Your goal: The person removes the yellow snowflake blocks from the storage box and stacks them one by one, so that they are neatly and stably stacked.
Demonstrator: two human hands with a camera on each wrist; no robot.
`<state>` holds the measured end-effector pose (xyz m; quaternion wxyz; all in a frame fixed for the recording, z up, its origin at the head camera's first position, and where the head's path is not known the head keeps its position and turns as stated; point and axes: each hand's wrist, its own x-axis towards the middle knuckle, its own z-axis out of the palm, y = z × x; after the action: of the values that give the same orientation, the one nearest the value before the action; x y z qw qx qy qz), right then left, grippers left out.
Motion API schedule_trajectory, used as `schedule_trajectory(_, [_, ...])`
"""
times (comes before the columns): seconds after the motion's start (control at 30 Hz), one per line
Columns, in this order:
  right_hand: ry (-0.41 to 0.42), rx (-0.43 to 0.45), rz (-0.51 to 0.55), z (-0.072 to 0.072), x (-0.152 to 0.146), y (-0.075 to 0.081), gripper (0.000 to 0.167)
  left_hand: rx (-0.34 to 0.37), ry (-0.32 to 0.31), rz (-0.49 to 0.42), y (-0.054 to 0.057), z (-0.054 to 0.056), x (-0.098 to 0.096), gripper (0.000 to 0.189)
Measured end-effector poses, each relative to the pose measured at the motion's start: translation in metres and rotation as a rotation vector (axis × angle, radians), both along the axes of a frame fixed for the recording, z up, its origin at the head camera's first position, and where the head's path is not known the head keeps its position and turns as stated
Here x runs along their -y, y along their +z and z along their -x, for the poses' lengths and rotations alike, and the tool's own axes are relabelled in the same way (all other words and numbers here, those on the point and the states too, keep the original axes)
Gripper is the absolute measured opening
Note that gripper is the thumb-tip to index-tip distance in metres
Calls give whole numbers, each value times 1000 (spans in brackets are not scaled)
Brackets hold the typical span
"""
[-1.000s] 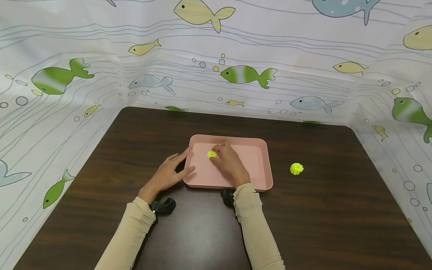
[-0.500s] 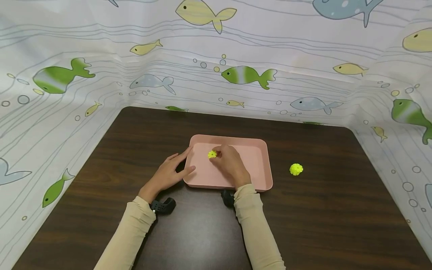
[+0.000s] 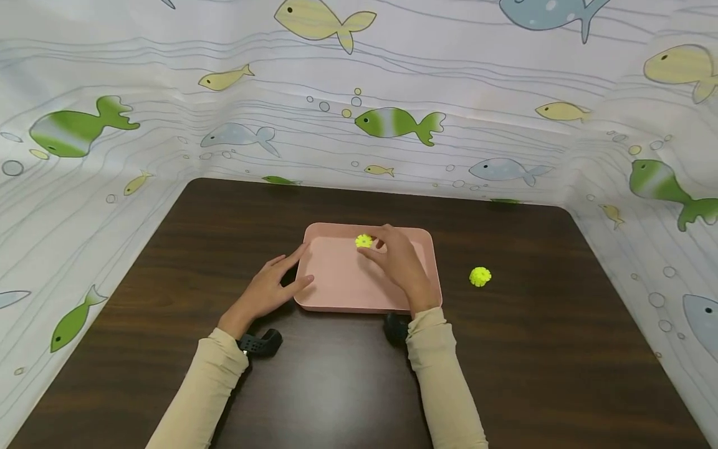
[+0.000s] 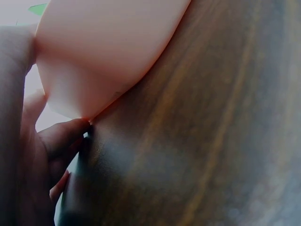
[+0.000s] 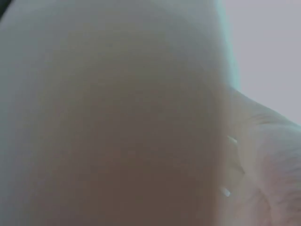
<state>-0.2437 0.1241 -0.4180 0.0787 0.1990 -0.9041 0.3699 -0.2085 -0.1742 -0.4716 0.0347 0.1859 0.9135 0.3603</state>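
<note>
A shallow pink tray (image 3: 336, 280) lies on the dark wooden table. My left hand (image 3: 266, 293) rests against its left side, fingers spread and fairly straight; in the left wrist view, fingertips of that hand (image 4: 35, 160) touch the edge of the tray (image 4: 108, 42). Over the tray's back part, my right hand (image 3: 401, 262) pinches a small bright yellow notched disc (image 3: 363, 241) between thumb and fingers. Right of the tray, a rounded yellow piece (image 3: 480, 277) with notched edges sits on the table. A large blur fills most of the right wrist view, hiding the right fingertips.
The brown table (image 3: 538, 349) extends around the tray on all sides. A white fish-patterned curtain (image 3: 314, 137) stands along its back and both sides. Black wrist straps (image 3: 260, 344) are worn on both arms.
The right hand has lifted from the middle of the tray and moved back and right, carrying the yellow disc. The left hand keeps its place at the tray. The view has shifted slightly.
</note>
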Motion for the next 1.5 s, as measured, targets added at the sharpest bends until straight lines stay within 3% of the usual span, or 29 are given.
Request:
schedule_trajectory(0.17, [-69, -79, 35, -11, -53, 12, 33, 8, 11, 7, 1, 1, 3, 76])
schedule_trajectory(0.3, [-195, -80, 35, -22, -111, 13, 35, 25, 16, 12, 0, 2, 2, 77])
schedule_trajectory(0.47, [-367, 42, -12, -40, -179, 0, 41, 30, 13, 14, -1, 2, 0, 77])
schedule_trajectory(0.57, [-409, 144, -21, -47, -203, -10, 47, 28, 19, 19, 0, 1, 1, 77])
schedule_trajectory(0.7, [-403, 228, -9, -51, -216, -19, 51, 23, 20, 22, 2, 1, 1, 77])
schedule_trajectory(0.93, [-372, 270, 17, -51, -222, -23, 50, 21, 17, 16, 1, 1, -2, 77])
schedule_trajectory(1.23, [-347, 286, 1, -51, -222, -21, 51, 11, 11, 14, 0, 1, -3, 77])
schedule_trajectory(1.5, [-305, 370, -19, -49, -222, -15, 59, -2, 6, 14, -1, 2, -3, 78])
